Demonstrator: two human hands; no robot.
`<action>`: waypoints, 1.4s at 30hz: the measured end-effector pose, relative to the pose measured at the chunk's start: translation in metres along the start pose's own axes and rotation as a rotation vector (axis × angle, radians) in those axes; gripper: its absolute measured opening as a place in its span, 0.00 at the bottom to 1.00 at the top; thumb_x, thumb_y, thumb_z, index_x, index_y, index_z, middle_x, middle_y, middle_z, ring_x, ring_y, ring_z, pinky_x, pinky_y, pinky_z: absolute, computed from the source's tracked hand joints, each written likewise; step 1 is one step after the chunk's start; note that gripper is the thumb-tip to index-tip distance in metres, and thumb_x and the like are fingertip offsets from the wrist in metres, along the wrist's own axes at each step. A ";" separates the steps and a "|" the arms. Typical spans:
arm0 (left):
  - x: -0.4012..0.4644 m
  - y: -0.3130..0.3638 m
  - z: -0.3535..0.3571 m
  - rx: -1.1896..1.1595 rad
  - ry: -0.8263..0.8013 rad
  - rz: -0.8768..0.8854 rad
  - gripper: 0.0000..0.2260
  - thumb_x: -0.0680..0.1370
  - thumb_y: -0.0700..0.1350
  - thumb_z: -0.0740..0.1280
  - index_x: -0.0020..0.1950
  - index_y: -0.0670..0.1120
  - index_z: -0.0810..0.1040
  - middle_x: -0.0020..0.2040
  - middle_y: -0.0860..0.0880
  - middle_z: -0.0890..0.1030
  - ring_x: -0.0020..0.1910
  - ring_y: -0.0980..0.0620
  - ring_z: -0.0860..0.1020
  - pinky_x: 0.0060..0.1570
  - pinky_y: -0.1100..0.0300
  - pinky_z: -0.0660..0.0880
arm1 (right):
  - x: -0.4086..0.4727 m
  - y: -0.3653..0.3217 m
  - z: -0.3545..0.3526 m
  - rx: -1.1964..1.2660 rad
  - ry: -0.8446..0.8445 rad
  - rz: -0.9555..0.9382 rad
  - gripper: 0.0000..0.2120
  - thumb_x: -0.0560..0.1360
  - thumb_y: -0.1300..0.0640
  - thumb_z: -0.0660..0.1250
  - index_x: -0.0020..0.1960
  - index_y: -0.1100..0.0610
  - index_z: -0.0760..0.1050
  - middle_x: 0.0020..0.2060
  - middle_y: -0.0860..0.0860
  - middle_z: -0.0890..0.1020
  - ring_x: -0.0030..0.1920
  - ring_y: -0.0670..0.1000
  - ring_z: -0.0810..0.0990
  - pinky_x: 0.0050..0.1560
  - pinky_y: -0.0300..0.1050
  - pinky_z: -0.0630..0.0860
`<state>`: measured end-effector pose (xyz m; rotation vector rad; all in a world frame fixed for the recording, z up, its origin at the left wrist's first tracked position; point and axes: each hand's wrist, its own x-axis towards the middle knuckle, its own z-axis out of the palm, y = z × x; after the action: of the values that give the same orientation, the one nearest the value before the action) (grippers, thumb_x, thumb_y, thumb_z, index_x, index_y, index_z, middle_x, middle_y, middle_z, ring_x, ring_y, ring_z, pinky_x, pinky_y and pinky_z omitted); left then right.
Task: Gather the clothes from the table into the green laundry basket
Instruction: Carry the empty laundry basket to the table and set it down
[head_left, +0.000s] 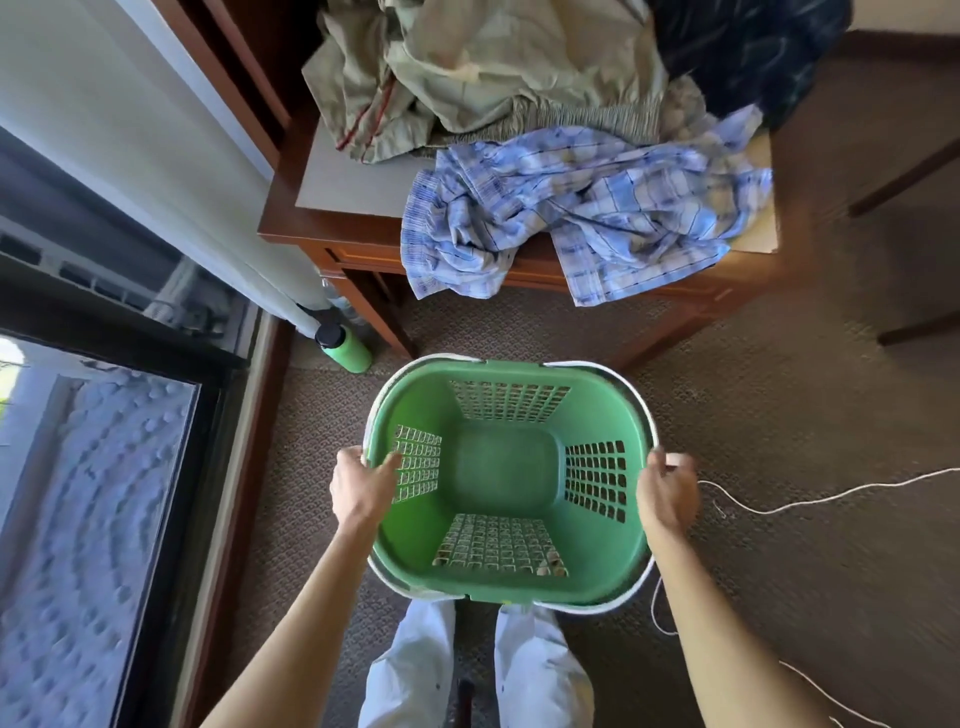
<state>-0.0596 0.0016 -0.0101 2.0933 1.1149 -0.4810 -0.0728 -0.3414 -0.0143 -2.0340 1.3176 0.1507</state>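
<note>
Left hand (358, 488) and right hand (667, 493) each clamped on green laundry basket (613, 582) rim, basket empty; clothes (587, 208) heaped on table (332, 228), plaid overhanging edge; risk: white cord (810, 501) near feet snags.

Wood table (311, 228) in front of me carries a blue plaid shirt (587, 208) hanging over its front edge, a beige garment (467, 67) heaped behind it, and dark cloth (748, 52) at back right; carpet (779, 415) holds a green bottle (348, 349) and white cord (831, 493).
</note>
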 end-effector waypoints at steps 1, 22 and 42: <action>-0.005 0.001 -0.002 -0.004 0.011 0.020 0.28 0.66 0.65 0.68 0.54 0.45 0.79 0.47 0.45 0.84 0.49 0.42 0.82 0.55 0.46 0.78 | -0.006 -0.007 -0.007 0.030 0.014 -0.038 0.17 0.83 0.52 0.60 0.58 0.65 0.76 0.56 0.67 0.81 0.54 0.65 0.80 0.55 0.54 0.73; -0.033 0.096 0.019 -0.403 -0.793 0.000 0.28 0.83 0.66 0.49 0.59 0.47 0.79 0.54 0.46 0.87 0.49 0.46 0.85 0.44 0.55 0.75 | -0.061 -0.082 0.033 0.431 -0.632 0.086 0.27 0.82 0.41 0.58 0.41 0.63 0.76 0.29 0.61 0.82 0.25 0.56 0.78 0.31 0.48 0.79; -0.190 0.083 0.036 -0.281 -0.512 0.477 0.23 0.84 0.58 0.56 0.33 0.48 0.65 0.25 0.52 0.64 0.23 0.52 0.61 0.26 0.60 0.58 | -0.125 -0.029 -0.110 0.343 -0.221 0.113 0.31 0.81 0.35 0.53 0.31 0.57 0.66 0.25 0.53 0.70 0.22 0.53 0.68 0.18 0.38 0.65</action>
<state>-0.0966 -0.1634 0.1143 1.7638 0.3484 -0.5440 -0.1368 -0.3063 0.1380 -1.6086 1.2254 0.1817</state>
